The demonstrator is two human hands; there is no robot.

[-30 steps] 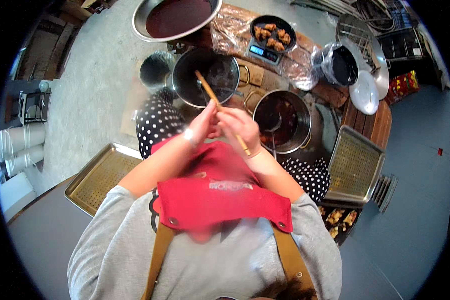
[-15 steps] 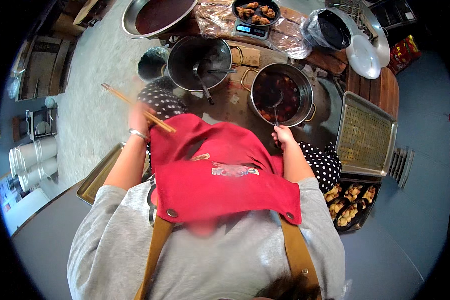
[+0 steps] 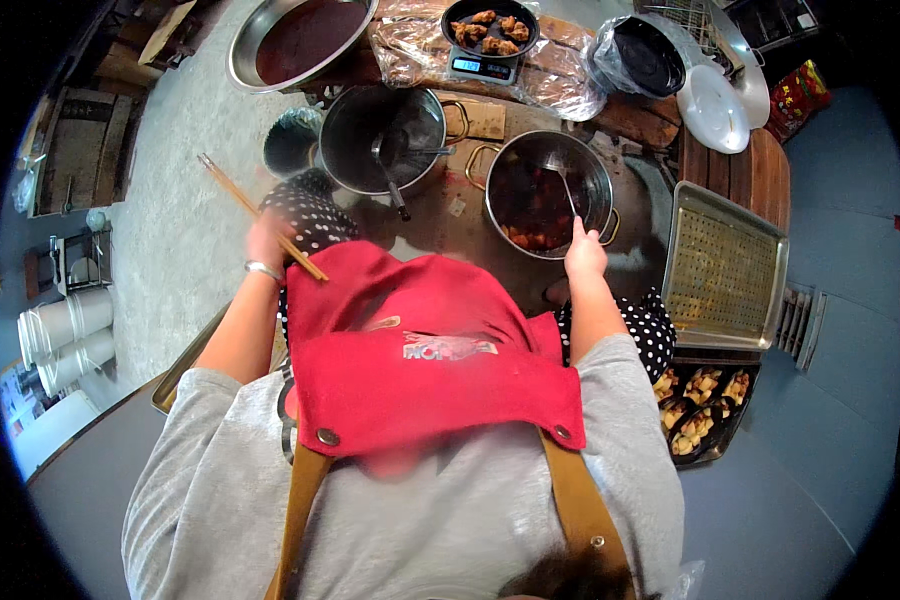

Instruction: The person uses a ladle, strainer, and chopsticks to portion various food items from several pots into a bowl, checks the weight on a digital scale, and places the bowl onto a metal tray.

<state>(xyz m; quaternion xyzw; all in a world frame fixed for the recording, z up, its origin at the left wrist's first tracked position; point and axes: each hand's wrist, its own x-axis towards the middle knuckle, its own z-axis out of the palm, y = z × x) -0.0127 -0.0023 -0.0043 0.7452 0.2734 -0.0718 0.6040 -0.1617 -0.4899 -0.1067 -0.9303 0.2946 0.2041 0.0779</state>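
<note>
My left hand [image 3: 267, 240], slightly blurred, grips a pair of long wooden chopsticks [image 3: 228, 187] beside my polka-dot covered knee, their narrower ends pointing up and left. With my right hand [image 3: 585, 258] I hold the metal handle of a ladle [image 3: 571, 194]. Its head reaches toward the far side of the right pot [image 3: 599, 180], among dark red-brown broth and chunks [image 3: 530, 236]. To the left stands another two-handled pot [image 3: 345, 125], with a second ladle [image 3: 386, 172] leaning in it, untouched.
A black bowl of meat pieces [image 3: 490, 32] sits on a digital scale [image 3: 483, 67]. A wide steel basin [image 3: 245, 60] is at the far left, plastic-wrapped black bowls [image 3: 650, 55] at the far right. A perforated tray [image 3: 725, 265] and filled black bowls [image 3: 697, 430] lie at right.
My right hand has moved up and slightly right, and the ladle's head has gone to the pot's far side. The left hand keeps hold of the chopsticks. The view has shifted slightly.
</note>
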